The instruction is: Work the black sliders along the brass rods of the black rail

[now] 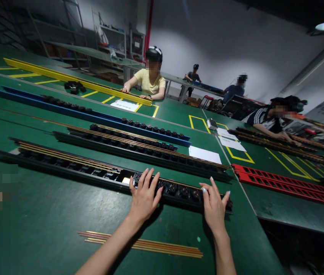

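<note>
A long black channel (73,172) full of black blocks lies across the green table, with thin brass rods (70,156) along its left part. My left hand (146,193) rests on the blocks right of the channel's middle, fingers spread. Near the channel's right end, my right hand (215,200) touches the blocks with its fingers apart. Whether a rod lies under the fingertips is too small to tell. Closer to me, a bundle of loose copper and brass rods (167,247) lies on the table, partly covered by my left forearm.
Behind stand a second black channel (133,156), a blue channel (99,119) and a yellow channel (78,83). White paper (204,154) lies beyond. A red slotted rail (287,186) is at the right. Several people work at the tables.
</note>
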